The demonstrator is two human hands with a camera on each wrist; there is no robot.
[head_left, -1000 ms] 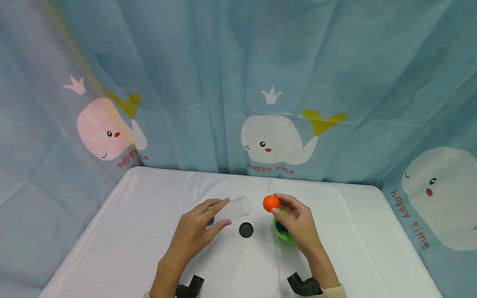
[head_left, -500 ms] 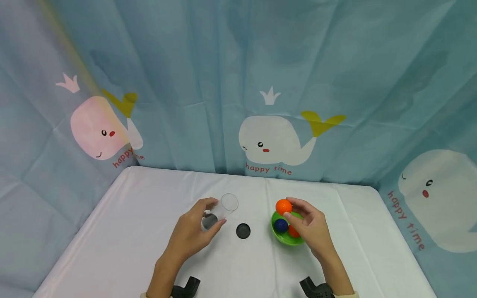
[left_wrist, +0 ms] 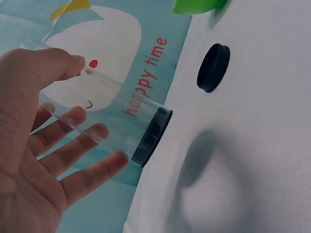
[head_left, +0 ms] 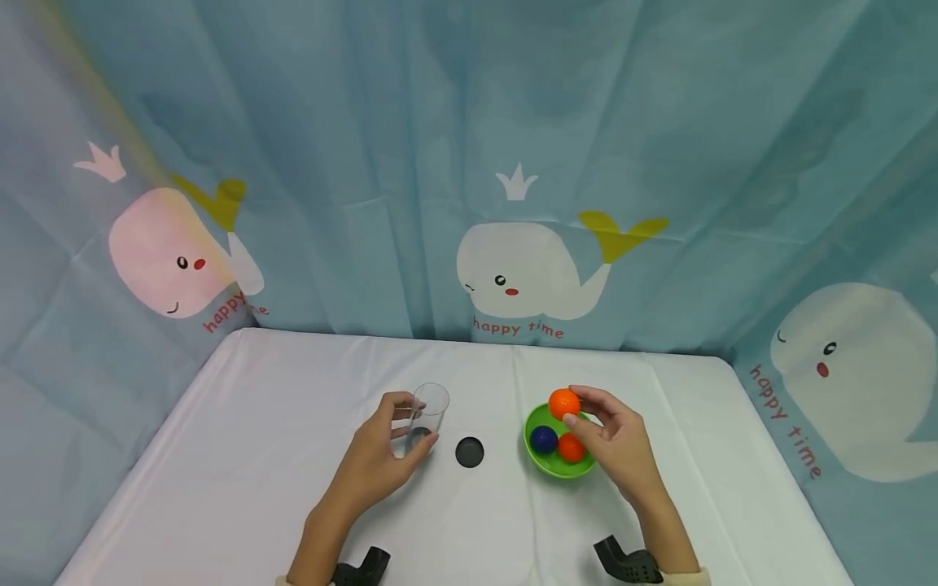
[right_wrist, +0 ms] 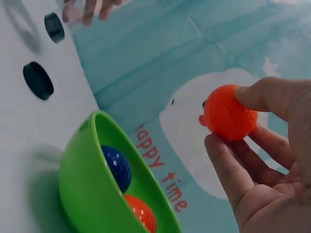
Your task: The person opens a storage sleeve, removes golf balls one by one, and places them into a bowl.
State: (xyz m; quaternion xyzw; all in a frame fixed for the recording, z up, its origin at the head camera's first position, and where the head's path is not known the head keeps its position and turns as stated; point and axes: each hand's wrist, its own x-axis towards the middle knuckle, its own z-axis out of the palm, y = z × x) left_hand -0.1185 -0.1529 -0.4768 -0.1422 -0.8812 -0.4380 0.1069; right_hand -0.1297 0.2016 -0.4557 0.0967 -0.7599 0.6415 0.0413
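Observation:
My left hand (head_left: 384, 452) grips a clear tube (left_wrist: 104, 107) between thumb and fingers. A black cap (left_wrist: 151, 138) closes the tube's lower end, and its upper end is uncovered. In the left wrist view the capped end stands off the table, its shadow on the cloth. My right hand (head_left: 611, 435) pinches an orange golf ball (right_wrist: 231, 112) between thumb and fingertips, above the green bowl (right_wrist: 82, 179). Inside the bowl lie a dark blue ball (head_left: 544, 439) and a second orange ball (head_left: 572, 448). A loose black cap (head_left: 470, 452) lies on the table between the hands.
A white cloth covers the table (head_left: 469, 529). Behind it and at both sides hangs a blue curtain (head_left: 352, 244) with whale prints. Each wrist wears a black mount, one at the left wrist (head_left: 362, 566) and one at the right wrist (head_left: 630, 563).
My left hand has turned the tube from lying slanted to nearly upright, its uncovered end up. My right hand has moved slightly right with the orange golf ball, exposing the balls in the bowl.

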